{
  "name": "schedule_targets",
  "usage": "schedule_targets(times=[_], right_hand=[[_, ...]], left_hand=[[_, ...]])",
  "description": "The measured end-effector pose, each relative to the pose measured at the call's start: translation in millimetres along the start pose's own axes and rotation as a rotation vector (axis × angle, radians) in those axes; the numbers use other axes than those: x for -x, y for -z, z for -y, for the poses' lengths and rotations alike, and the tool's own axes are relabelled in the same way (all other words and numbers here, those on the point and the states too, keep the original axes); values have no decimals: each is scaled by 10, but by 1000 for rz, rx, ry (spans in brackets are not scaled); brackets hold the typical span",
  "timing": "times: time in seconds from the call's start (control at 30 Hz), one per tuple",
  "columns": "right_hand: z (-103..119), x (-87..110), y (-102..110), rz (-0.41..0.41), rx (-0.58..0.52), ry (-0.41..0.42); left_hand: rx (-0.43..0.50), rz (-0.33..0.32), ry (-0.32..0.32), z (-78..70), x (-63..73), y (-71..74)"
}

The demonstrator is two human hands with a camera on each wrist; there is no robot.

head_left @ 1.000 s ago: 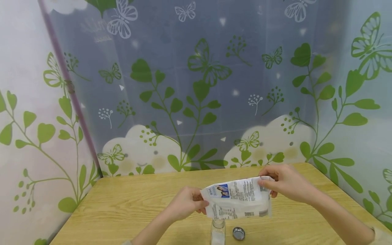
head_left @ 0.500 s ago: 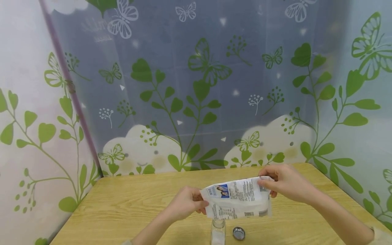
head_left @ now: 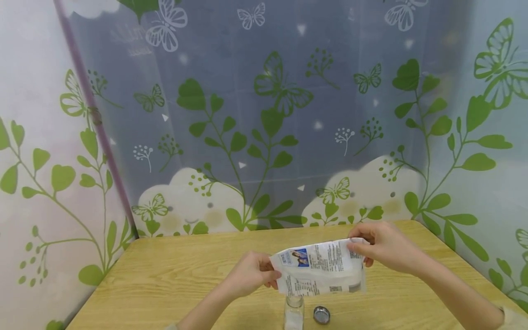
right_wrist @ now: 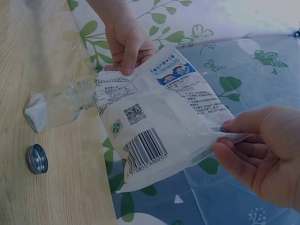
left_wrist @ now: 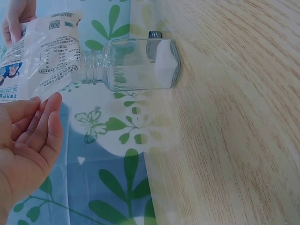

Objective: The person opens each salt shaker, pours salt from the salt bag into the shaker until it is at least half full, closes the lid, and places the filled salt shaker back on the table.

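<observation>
Both hands hold a white plastic bag [head_left: 319, 268] printed with text, a barcode and a small blue picture. In the head view, my left hand [head_left: 251, 275] pinches its left end between thumb and fingers. The upper right corner is pinched by my right hand [head_left: 385, 247]. Directly below the bag stands a clear glass jar [left_wrist: 136, 63], upright and uncapped. White powder [left_wrist: 166, 64] covers its bottom. The bag's lower edge is right at the jar's threaded mouth [right_wrist: 86, 95] and overlaps it in the wrist views.
A silver screw lid [head_left: 321, 315] lies on the wooden table [head_left: 185, 275], just right of the jar. Curtains [head_left: 272, 137] with green leaves, butterflies and clouds enclose the table at the back and sides.
</observation>
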State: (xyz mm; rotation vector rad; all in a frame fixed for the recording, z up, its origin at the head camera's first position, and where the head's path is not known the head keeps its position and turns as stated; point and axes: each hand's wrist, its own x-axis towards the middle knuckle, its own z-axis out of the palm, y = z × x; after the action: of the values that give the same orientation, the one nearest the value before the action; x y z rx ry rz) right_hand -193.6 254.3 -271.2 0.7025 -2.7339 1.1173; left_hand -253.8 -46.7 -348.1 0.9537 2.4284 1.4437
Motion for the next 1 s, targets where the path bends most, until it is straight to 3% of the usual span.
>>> schedule_targets(times=[1.0], right_hand=[[-1,7,10,4,14,3]], left_hand=[[26,3,-16,0,-8,-10]])
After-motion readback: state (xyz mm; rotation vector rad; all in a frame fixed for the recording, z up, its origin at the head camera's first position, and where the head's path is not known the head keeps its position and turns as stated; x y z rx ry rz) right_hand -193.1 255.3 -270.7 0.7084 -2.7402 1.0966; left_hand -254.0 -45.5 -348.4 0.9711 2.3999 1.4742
